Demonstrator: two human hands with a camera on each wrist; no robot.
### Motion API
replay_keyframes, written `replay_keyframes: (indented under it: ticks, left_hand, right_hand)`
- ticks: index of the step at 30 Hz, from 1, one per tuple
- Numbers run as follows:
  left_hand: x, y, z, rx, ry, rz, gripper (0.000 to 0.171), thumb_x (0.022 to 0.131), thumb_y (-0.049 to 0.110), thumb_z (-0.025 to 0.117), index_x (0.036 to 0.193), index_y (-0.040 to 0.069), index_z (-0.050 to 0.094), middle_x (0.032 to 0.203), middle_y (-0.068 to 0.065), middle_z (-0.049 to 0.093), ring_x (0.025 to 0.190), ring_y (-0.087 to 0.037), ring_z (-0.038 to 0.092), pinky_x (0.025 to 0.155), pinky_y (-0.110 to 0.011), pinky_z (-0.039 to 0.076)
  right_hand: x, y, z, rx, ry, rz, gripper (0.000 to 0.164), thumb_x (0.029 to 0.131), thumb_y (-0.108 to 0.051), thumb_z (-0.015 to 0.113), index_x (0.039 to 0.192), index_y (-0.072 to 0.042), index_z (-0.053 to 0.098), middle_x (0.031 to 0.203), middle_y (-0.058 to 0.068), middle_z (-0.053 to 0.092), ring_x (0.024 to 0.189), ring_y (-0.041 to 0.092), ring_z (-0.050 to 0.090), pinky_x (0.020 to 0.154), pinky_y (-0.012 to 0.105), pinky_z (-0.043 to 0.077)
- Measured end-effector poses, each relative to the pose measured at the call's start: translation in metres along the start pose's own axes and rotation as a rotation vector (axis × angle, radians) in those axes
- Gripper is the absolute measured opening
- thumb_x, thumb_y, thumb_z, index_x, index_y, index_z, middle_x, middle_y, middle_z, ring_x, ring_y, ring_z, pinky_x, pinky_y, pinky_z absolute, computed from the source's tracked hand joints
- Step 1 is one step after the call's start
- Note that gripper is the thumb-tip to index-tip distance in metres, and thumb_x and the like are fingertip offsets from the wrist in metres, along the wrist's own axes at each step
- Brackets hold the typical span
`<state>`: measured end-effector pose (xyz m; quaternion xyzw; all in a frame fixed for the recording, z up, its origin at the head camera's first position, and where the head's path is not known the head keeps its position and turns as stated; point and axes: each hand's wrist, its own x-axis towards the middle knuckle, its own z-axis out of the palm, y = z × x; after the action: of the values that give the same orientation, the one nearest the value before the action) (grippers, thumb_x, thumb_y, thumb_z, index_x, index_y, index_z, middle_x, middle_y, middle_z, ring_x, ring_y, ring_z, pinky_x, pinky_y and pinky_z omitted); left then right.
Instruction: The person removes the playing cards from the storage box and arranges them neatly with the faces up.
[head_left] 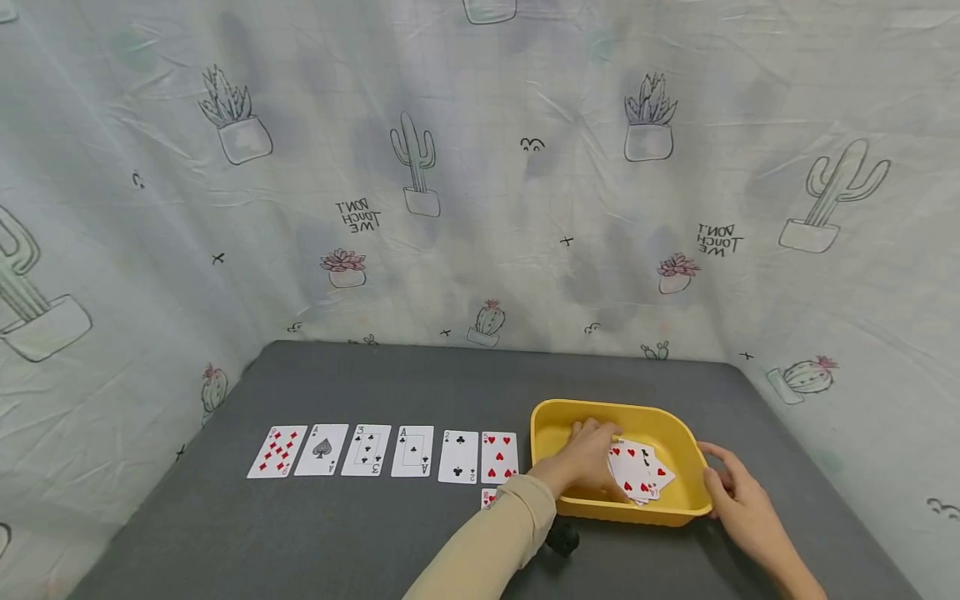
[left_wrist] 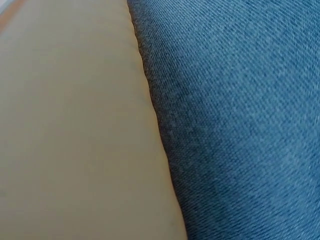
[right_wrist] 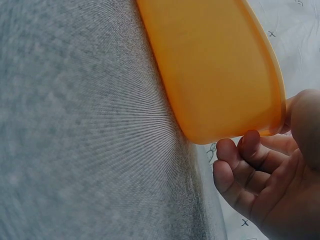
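A yellow plastic tray (head_left: 615, 410) stands at the right of the dark table with several loose playing cards (head_left: 637, 477) inside, hearts among them. Into its left half reaches my left hand (head_left: 588, 458), beside those cards; whether its fingers hold one is hidden. My right hand (head_left: 738, 500) grips the tray's right end, the thumb over the rim. In the right wrist view, fingertips of the right hand (right_wrist: 265, 175) touch the outside of the yellow tray (right_wrist: 215, 70). Only a beige sleeve (left_wrist: 75, 120) and grey-blue cloth surface fill the left wrist view.
Left of the tray, face-up cards lie in a row, including diamonds (head_left: 277, 452), an ace of spades (head_left: 322, 450), clubs (head_left: 412, 451) and a five of hearts (head_left: 498, 457). Below the last, another red card (head_left: 487, 497) is partly covered by the sleeve. A black object (head_left: 562, 537) sits under the left wrist.
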<state>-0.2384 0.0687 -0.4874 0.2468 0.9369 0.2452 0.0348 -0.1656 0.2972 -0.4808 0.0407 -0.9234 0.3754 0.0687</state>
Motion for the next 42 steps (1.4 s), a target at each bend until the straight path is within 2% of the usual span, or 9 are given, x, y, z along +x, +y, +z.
replay_keyframes:
  ticks: [7, 12, 15, 19, 23, 28, 32, 35, 42]
  left_hand:
    - [0.004, -0.003, 0.004, -0.114, -0.002, 0.017, 0.101, 0.059, 0.036, 0.097, 0.144, 0.017, 0.046, 0.124, 0.004, 0.038, 0.112, -0.006, 0.038, 0.09, -0.015, 0.039]
    - [0.008, -0.006, 0.003, -0.176, 0.009, 0.028, 0.108, 0.059, 0.033, 0.097, 0.149, 0.012, 0.041, 0.128, 0.003, 0.038, 0.113, -0.005, 0.038, 0.093, -0.015, 0.039]
    - [0.009, -0.007, -0.003, -0.184, 0.016, 0.038, 0.11, 0.06, 0.033, 0.097, 0.15, 0.012, 0.038, 0.131, 0.003, 0.038, 0.116, -0.004, 0.037, 0.093, -0.016, 0.039]
    - [-0.001, -0.001, -0.022, -0.226, 0.027, 0.062, 0.109, 0.064, 0.031, 0.095, 0.153, 0.012, 0.034, 0.136, 0.004, 0.035, 0.113, -0.002, 0.041, 0.092, -0.016, 0.04]
    - [-0.027, 0.006, -0.05, -0.34, 0.032, 0.098, 0.107, 0.067, 0.024, 0.094, 0.154, 0.015, 0.033, 0.138, 0.005, 0.032, 0.099, -0.001, 0.049, 0.084, -0.015, 0.044]
    - [-0.078, -0.004, -0.081, -0.484, 0.078, 0.159, 0.105, 0.069, 0.015, 0.092, 0.154, 0.015, 0.031, 0.138, 0.002, 0.031, 0.092, -0.006, 0.054, 0.079, -0.017, 0.047]
    - [-0.12, -0.026, -0.099, -0.527, 0.147, 0.17, 0.103, 0.069, 0.008, 0.091, 0.153, 0.014, 0.032, 0.136, 0.001, 0.033, 0.092, -0.011, 0.054, 0.08, -0.025, 0.05]
    - [-0.148, -0.047, -0.109, -0.507, 0.209, 0.147, 0.102, 0.067, 0.006, 0.091, 0.152, 0.012, 0.034, 0.135, -0.001, 0.035, 0.092, -0.013, 0.055, 0.081, -0.03, 0.051]
    - [-0.198, -0.092, -0.116, -0.425, 0.257, 0.049, 0.106, 0.065, 0.006, 0.091, 0.153, 0.009, 0.032, 0.134, -0.002, 0.036, 0.09, -0.014, 0.055, 0.08, -0.031, 0.05]
  right_hand:
    - [0.0, 0.0, 0.0, -0.005, -0.009, 0.014, 0.043, 0.107, -0.023, 0.042, 0.144, -0.002, 0.036, 0.08, 0.008, 0.06, 0.06, 0.018, 0.053, 0.054, 0.028, 0.044]
    - [0.0, -0.001, 0.0, -0.004, -0.008, 0.01, 0.043, 0.107, -0.022, 0.043, 0.143, -0.002, 0.036, 0.078, 0.008, 0.059, 0.059, 0.017, 0.053, 0.054, 0.028, 0.043]
    - [0.0, -0.002, 0.0, -0.009, -0.008, 0.013, 0.043, 0.107, -0.023, 0.043, 0.143, -0.001, 0.036, 0.078, 0.007, 0.059, 0.059, 0.017, 0.053, 0.054, 0.028, 0.043]
    - [-0.001, -0.002, -0.001, -0.02, -0.009, 0.027, 0.044, 0.107, -0.024, 0.041, 0.144, -0.002, 0.036, 0.079, 0.007, 0.06, 0.06, 0.017, 0.053, 0.054, 0.028, 0.044]
    - [-0.001, -0.002, -0.001, -0.025, -0.021, 0.045, 0.044, 0.107, -0.024, 0.041, 0.144, -0.001, 0.035, 0.08, 0.007, 0.06, 0.06, 0.017, 0.053, 0.055, 0.028, 0.044]
    - [-0.002, -0.003, -0.001, -0.026, -0.029, 0.051, 0.044, 0.107, -0.023, 0.041, 0.144, -0.001, 0.035, 0.08, 0.008, 0.059, 0.061, 0.018, 0.053, 0.055, 0.028, 0.044]
    - [-0.002, -0.004, -0.002, -0.024, -0.026, 0.045, 0.043, 0.107, -0.022, 0.041, 0.144, -0.001, 0.035, 0.08, 0.008, 0.06, 0.061, 0.018, 0.053, 0.054, 0.028, 0.043]
    - [-0.002, -0.005, -0.002, -0.026, -0.024, 0.036, 0.043, 0.107, -0.022, 0.041, 0.144, -0.001, 0.035, 0.08, 0.008, 0.06, 0.06, 0.018, 0.052, 0.054, 0.028, 0.043]
    - [-0.002, -0.003, -0.003, -0.022, -0.006, 0.003, 0.042, 0.107, -0.023, 0.041, 0.143, -0.001, 0.037, 0.077, 0.007, 0.058, 0.058, 0.017, 0.051, 0.053, 0.028, 0.042]
